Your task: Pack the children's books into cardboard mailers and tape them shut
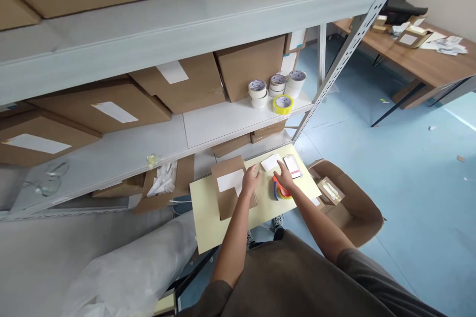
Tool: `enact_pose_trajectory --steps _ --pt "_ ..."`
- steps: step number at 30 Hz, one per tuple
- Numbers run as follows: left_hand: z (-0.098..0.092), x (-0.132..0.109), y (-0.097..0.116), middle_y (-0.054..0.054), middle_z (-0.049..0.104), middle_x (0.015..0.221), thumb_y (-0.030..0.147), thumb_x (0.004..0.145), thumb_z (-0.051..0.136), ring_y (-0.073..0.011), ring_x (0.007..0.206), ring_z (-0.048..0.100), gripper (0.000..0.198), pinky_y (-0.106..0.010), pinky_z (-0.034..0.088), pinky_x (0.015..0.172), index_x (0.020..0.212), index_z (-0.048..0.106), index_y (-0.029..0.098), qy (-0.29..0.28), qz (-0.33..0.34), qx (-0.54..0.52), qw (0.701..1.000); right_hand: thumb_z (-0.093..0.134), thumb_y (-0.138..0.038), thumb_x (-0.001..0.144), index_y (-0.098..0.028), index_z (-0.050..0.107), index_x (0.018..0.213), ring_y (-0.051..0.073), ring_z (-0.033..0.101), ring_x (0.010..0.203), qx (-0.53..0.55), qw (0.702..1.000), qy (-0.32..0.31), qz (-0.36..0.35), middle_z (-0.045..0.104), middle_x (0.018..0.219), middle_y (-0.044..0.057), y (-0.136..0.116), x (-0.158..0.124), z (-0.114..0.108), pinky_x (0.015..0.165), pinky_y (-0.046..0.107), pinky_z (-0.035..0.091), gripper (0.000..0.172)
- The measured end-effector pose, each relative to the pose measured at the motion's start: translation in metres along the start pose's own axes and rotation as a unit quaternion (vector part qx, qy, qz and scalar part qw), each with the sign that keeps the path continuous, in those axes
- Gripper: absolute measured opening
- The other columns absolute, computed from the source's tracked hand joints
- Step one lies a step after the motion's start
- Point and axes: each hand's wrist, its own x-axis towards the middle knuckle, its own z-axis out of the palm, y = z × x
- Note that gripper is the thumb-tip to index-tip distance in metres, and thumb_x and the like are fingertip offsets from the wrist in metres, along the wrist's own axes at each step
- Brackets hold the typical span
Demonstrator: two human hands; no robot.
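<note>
Carton (227, 161): on the left half of the desk (208, 233), with white label (227, 182).
Left hand (252, 179): grip is apart, by the carton's right side – touching, I cannot tell.
Right hand (284, 177): fingers also apart, beside the orange-blue tape dispenser (284, 191).
White piece (270, 162): near the far edge.
Phone (292, 166): near far right corner.

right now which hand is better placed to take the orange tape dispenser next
Right, probably: the right hand is close against the orange tape dispenser, though any grip is unclear, while the left hand is farther off, by the cardboard box.
</note>
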Motion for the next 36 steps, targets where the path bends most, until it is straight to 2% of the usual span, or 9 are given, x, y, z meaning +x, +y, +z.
enact_pose_trajectory --steps 3,7,11,14,19,27,29,32,36 --pt "0.036 0.037 -0.004 -0.017 0.072 0.135 0.033 0.097 0.066 -0.0296 0.122 0.069 0.042 -0.039 0.051 0.106 0.136 0.069 0.018 -0.024 -0.055 0.002 0.998 0.056 -0.032 0.095 -0.020 0.039 0.167 0.030 0.040 0.158 -0.017 0.999 -0.030 0.012 0.038 0.173 0.010 0.018 0.032 -0.010 0.127 0.046 0.037 0.075" --pt "0.077 0.077 -0.025 -0.017 0.075 0.128 0.029 0.095 0.065 -0.0273 0.115 0.071 0.037 -0.035 0.051 0.099 0.129 0.070 0.016 -0.037 -0.135 0.024 0.990 0.059 -0.033 0.096 -0.019 0.040 0.166 0.032 0.038 0.158 -0.052 0.993 -0.096 0.031 0.036 0.174 0.012 0.049 0.069 -0.009 0.126 0.047 0.037 0.074" --pt "0.107 0.099 -0.051 -0.020 0.075 0.125 0.028 0.087 0.070 -0.0311 0.124 0.067 0.037 -0.036 0.047 0.103 0.121 0.072 0.015 -0.008 -0.190 0.083 0.978 0.063 -0.028 0.093 -0.012 0.038 0.167 0.033 0.022 0.165 -0.096 0.978 -0.175 0.058 0.032 0.175 0.016 0.078 0.092 0.009 0.128 0.047 0.033 0.080" --pt "0.120 0.104 -0.062 -0.019 0.077 0.120 0.030 0.088 0.069 -0.0299 0.118 0.069 0.031 -0.034 0.047 0.100 0.115 0.074 0.015 0.008 -0.213 0.089 0.973 0.063 -0.023 0.090 -0.011 0.034 0.169 0.033 0.013 0.167 -0.133 0.967 -0.212 0.044 0.022 0.179 0.015 0.090 0.096 0.025 0.130 0.048 0.029 0.084" --pt "0.123 0.107 -0.064 -0.017 0.080 0.114 0.039 0.091 0.071 -0.0297 0.106 0.074 0.031 -0.035 0.050 0.091 0.112 0.078 0.017 0.050 -0.247 0.074 0.965 0.055 -0.019 0.092 -0.014 0.031 0.170 0.030 0.008 0.168 -0.180 0.957 -0.227 0.012 0.022 0.179 0.012 0.089 0.093 0.038 0.130 0.052 0.026 0.082" --pt "0.117 0.114 -0.055 -0.022 0.077 0.120 0.030 0.093 0.069 -0.0318 0.112 0.072 0.036 -0.040 0.049 0.096 0.123 0.073 0.011 0.075 -0.284 0.055 0.954 0.051 -0.016 0.095 -0.019 0.033 0.170 0.030 0.014 0.167 -0.205 0.944 -0.259 -0.008 0.030 0.177 0.011 0.074 0.091 0.033 0.126 0.052 0.035 0.078" --pt "0.118 0.113 -0.054 -0.022 0.073 0.131 0.032 0.092 0.071 -0.0320 0.122 0.068 0.042 -0.040 0.047 0.103 0.129 0.071 0.013 0.076 -0.253 0.055 0.963 0.052 -0.015 0.094 -0.020 0.033 0.170 0.031 0.015 0.167 -0.205 0.943 -0.263 -0.010 0.030 0.176 0.010 0.073 0.089 0.031 0.125 0.052 0.038 0.079" --pt "0.119 0.113 -0.051 -0.018 0.064 0.146 0.026 0.083 0.078 -0.0317 0.138 0.057 0.044 -0.040 0.041 0.116 0.125 0.073 0.016 0.046 -0.150 0.066 0.985 0.055 -0.013 0.091 -0.022 0.038 0.168 0.031 0.019 0.166 -0.188 0.944 -0.269 -0.018 0.037 0.174 0.010 0.074 0.085 0.028 0.124 0.051 0.040 0.079" --pt "0.111 0.116 -0.044 -0.018 0.066 0.144 0.019 0.082 0.075 -0.0313 0.139 0.057 0.015 -0.043 0.039 0.121 0.096 0.079 0.016 0.016 -0.069 0.055 0.996 0.059 -0.023 0.091 -0.020 0.045 0.164 0.032 0.033 0.161 -0.095 0.977 -0.193 0.000 0.047 0.168 0.014 0.073 0.084 0.020 0.122 0.048 0.042 0.074"
